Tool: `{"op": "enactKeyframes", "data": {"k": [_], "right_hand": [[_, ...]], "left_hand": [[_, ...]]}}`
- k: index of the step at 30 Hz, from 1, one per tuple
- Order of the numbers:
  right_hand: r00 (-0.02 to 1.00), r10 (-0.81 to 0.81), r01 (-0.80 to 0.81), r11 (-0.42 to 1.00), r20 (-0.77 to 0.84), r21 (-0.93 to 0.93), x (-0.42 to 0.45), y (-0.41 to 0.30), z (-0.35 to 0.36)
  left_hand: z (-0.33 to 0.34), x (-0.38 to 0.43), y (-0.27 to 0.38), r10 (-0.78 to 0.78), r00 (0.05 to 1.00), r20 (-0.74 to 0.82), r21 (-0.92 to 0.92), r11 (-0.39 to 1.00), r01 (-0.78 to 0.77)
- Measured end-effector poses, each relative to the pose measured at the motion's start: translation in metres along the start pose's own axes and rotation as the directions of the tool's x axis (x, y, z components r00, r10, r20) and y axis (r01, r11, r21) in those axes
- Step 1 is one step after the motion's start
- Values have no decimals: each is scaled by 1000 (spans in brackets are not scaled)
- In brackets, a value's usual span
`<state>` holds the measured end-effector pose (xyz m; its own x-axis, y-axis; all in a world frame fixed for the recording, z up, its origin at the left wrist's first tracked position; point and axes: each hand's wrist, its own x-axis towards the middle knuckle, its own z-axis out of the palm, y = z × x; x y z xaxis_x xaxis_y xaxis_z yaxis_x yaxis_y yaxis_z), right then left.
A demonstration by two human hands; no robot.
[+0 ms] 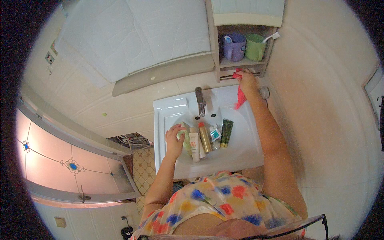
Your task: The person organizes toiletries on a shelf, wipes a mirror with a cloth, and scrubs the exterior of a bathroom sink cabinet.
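Observation:
My right hand (248,81) grips a red cloth (241,97) at the lower shelf (225,78) of the wall cabinet, and the cloth hangs down over the basin's back right. My left hand (175,139) rests at a pale green tube (186,141) in the white washbasin (243,156); whether its fingers close on it is unclear. Beside that tube lie a white tube (194,147), a gold bottle with a red cap (205,139), a small clear bottle with a teal label (215,134) and a dark green tube with a gold cap (226,133).
A chrome faucet (200,101) stands at the basin's back. Above, a purple mug (235,48) and a green mug (255,48) hold toothbrushes. A ledge (165,75) juts out below the mirror (144,36). A glass-panelled door (72,153) is at the left.

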<state>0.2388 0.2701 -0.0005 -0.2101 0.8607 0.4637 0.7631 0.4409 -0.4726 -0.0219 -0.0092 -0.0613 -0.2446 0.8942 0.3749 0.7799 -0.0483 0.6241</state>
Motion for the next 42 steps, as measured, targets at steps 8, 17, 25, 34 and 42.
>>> {"op": "enactKeyframes", "data": {"k": [8,17,25,34,42], "right_hand": [[988,-149,151,988,47,-44,-12,-49,29],[985,146,-113,945,88,-307,9,26,-33],[993,-75,36,927,-92,-372,-19,-13,10],[949,-17,171,866,-314,470,-37,-47,75],[963,-30,135,914,-269,382,-59,-62,44]], "left_hand": [[11,10,12,18,998,59,-25,1000,-17],[-1,6,2,15,998,53,0,1000,-15],[0,-1,-16,-15,998,59,-50,999,18],[7,5,-7,3,992,127,-23,1000,0],[13,-3,-16,-5,988,151,-28,1000,9]]}}
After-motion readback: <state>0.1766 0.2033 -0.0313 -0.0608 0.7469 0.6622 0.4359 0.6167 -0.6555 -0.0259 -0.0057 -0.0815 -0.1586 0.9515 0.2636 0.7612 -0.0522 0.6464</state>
